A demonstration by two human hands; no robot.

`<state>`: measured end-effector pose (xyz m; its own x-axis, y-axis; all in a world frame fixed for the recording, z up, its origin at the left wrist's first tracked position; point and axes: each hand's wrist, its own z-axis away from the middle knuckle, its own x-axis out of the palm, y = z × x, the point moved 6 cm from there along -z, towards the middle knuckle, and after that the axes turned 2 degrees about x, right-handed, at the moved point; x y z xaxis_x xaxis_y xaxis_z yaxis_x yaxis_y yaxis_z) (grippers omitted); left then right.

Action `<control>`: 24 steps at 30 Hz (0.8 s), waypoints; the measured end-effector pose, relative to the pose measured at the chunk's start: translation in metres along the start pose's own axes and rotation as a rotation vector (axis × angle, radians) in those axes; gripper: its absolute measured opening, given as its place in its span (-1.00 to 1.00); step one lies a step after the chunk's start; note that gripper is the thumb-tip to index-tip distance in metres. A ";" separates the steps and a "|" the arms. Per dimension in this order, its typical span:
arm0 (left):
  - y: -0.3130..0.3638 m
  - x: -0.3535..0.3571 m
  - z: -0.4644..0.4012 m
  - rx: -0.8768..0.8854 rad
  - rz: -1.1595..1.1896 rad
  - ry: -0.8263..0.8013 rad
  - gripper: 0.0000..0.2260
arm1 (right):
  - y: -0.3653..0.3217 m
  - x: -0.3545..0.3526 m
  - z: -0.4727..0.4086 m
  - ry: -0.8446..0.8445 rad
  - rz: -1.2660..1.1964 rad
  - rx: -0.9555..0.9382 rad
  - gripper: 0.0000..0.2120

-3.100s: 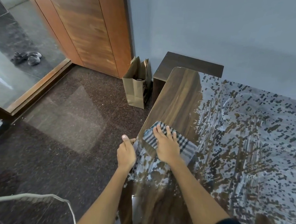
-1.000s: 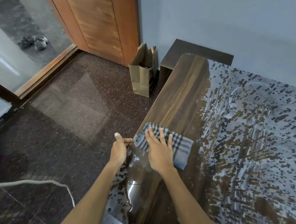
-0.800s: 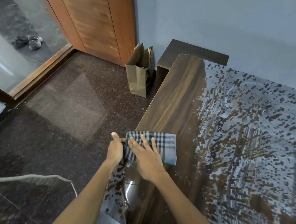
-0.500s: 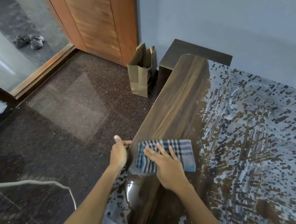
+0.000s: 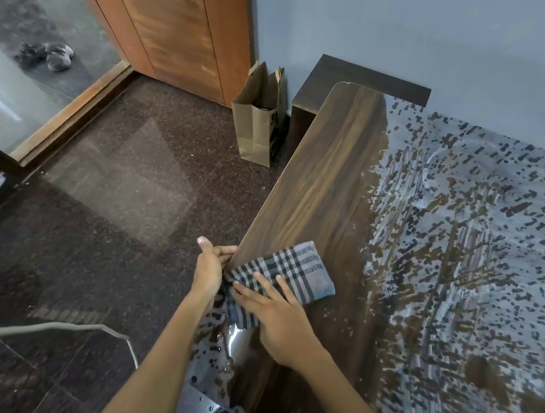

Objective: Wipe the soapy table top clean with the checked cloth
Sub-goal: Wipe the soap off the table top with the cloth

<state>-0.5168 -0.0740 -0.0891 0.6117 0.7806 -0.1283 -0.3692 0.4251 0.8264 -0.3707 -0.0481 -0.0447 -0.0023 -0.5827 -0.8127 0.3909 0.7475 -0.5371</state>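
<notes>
Spreading across most of the head view, the desk [image 5: 326, 185] shows a dark, clean wooden strip along its left edge, while the wide area to the right is still covered in streaky white soap [image 5: 480, 246]. A patch of suds also remains at the near left corner, just below the hands. As a judgement, only a small share of the wiping is done: the left band is cleared, and the large right part and the near corner are left.

On the floor beyond the desk's far end stands a brown paper bag [image 5: 256, 121], beside a low dark cabinet [image 5: 370, 79].

The checked cloth [image 5: 286, 276], folded, lies at the left edge of the desk, its left end reaching the edge. The right hand [image 5: 279, 317] presses flat on the cloth's near part with straight, spread fingers, an open grip that curls round nothing. The left hand [image 5: 210, 267] holds the desk's edge just beside the cloth, thumb up and fingers curled against the rim.

Compared with half a second ago, the cloth has swung so its left end sits at the edge by the left hand, and the right hand has slid leftward with it.
</notes>
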 end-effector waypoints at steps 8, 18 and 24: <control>-0.008 -0.012 0.009 -0.016 0.000 -0.011 -0.30 | 0.019 -0.017 0.005 0.125 0.042 0.256 -0.35; -0.012 -0.020 0.014 -0.001 -0.021 0.028 -0.32 | -0.021 0.005 -0.023 0.028 0.113 0.107 -0.32; -0.018 -0.026 0.021 -0.070 0.052 0.046 -0.30 | -0.021 0.016 0.027 -0.071 0.096 -0.076 -0.34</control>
<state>-0.5117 -0.1118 -0.0887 0.5578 0.8223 -0.1126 -0.4485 0.4128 0.7927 -0.3540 -0.0811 -0.0402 0.0981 -0.5262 -0.8447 0.3149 0.8216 -0.4753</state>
